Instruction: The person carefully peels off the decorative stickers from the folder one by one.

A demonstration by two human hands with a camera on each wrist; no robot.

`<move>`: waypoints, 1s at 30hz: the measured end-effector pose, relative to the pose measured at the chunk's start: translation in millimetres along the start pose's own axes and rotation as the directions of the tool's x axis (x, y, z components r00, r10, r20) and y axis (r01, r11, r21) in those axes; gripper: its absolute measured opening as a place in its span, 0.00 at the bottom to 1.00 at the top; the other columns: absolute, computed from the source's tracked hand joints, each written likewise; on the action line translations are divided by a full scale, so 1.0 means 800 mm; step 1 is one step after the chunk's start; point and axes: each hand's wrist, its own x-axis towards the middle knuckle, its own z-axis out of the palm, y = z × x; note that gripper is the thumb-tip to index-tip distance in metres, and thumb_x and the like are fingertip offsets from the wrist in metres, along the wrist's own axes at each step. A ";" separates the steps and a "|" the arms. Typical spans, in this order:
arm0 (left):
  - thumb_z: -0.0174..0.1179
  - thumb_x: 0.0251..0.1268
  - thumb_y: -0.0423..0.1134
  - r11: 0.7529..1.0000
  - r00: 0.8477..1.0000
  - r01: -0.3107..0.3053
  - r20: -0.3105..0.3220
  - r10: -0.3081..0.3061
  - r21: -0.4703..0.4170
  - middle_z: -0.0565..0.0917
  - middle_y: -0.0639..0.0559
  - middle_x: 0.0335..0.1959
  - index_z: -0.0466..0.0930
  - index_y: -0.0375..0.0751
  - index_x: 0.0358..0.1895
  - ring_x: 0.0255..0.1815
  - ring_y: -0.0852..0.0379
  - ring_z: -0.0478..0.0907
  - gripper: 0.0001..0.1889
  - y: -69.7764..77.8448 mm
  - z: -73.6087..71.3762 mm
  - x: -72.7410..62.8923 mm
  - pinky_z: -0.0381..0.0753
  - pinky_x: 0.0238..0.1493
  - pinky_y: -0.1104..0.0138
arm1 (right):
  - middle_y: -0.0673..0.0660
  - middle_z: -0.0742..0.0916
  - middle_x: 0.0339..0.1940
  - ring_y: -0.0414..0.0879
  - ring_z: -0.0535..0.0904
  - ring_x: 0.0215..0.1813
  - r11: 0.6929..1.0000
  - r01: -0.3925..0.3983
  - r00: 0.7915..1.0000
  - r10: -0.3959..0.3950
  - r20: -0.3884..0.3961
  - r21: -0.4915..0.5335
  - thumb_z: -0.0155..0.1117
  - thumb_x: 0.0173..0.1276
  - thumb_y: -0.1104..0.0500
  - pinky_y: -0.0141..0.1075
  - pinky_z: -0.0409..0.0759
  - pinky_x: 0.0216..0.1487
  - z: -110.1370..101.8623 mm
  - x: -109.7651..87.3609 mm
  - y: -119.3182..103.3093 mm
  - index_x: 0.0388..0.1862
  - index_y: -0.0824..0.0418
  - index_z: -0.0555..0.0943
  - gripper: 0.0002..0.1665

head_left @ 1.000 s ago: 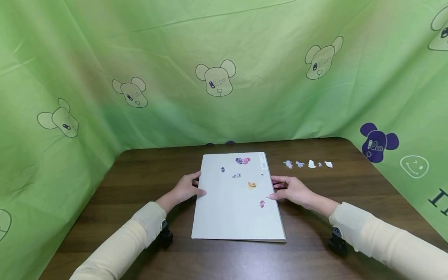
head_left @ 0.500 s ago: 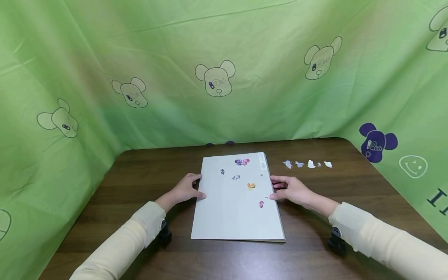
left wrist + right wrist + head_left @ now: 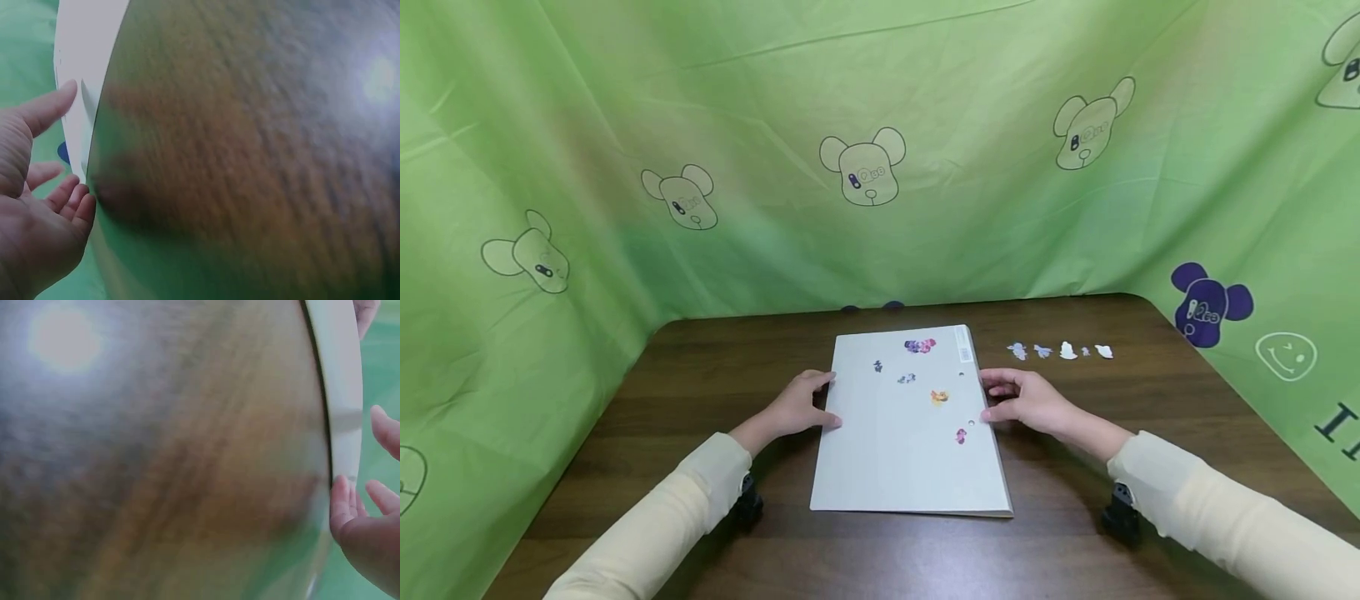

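A white file folder (image 3: pixel 895 467) lies on the brown wooden table (image 3: pixel 715 492), with a barcode label at its upper right corner. Several small colourful cartoon stickers, among them an orange one (image 3: pixel 939 397) and a purple-and-pink pair (image 3: pixel 920 346), are on its cover. My left hand (image 3: pixel 795 406) is at the folder's left edge, its thumb over the cover. In the left wrist view its relaxed fingers (image 3: pixel 87 209) touch that edge. On the opposite side my right hand (image 3: pixel 1028 402) has fingers against the right edge. Its thumb (image 3: pixel 382 428) stands apart from the folder in the right wrist view.
To the right of the folder's top lies a row of several small cut-out stickers, including a white one (image 3: pixel 1068 351) and a pale blue one (image 3: pixel 1017 351). A green printed cloth (image 3: pixel 760 250) hangs behind the table and along both sides.
The folder has barely shifted. My right hand's thumb and fingers have moved slightly up and away from the right edge. My left hand stays almost where it was.
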 end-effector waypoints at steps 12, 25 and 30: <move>0.70 0.50 0.63 0.970 0.981 -0.141 0.159 0.110 0.199 0.51 0.43 0.77 0.53 0.41 0.77 0.76 0.45 0.46 0.55 0.004 0.002 -0.004 0.57 0.70 0.50 | 0.64 0.84 0.47 0.55 0.79 0.47 0.985 0.149 0.987 -0.144 0.068 -0.082 0.76 0.54 0.66 0.34 0.80 0.42 0.011 -0.004 -0.019 0.56 0.74 0.77 0.31; 0.65 0.45 0.73 0.890 0.958 -0.218 0.259 0.119 0.399 0.42 0.44 0.79 0.45 0.42 0.78 0.78 0.48 0.35 0.63 0.009 0.003 -0.010 0.38 0.74 0.54 | 0.51 0.85 0.44 0.46 0.75 0.43 0.931 0.287 0.949 -0.243 0.203 -0.226 0.79 0.51 0.57 0.34 0.74 0.43 0.023 -0.006 -0.012 0.45 0.61 0.84 0.22; 0.64 0.45 0.74 0.883 0.958 -0.216 0.266 0.109 0.416 0.41 0.44 0.79 0.44 0.42 0.79 0.78 0.48 0.36 0.63 0.010 0.004 -0.010 0.38 0.74 0.55 | 0.49 0.83 0.41 0.44 0.75 0.42 0.910 0.331 0.934 -0.278 0.223 -0.251 0.80 0.51 0.57 0.34 0.74 0.44 0.026 -0.005 -0.011 0.40 0.58 0.85 0.18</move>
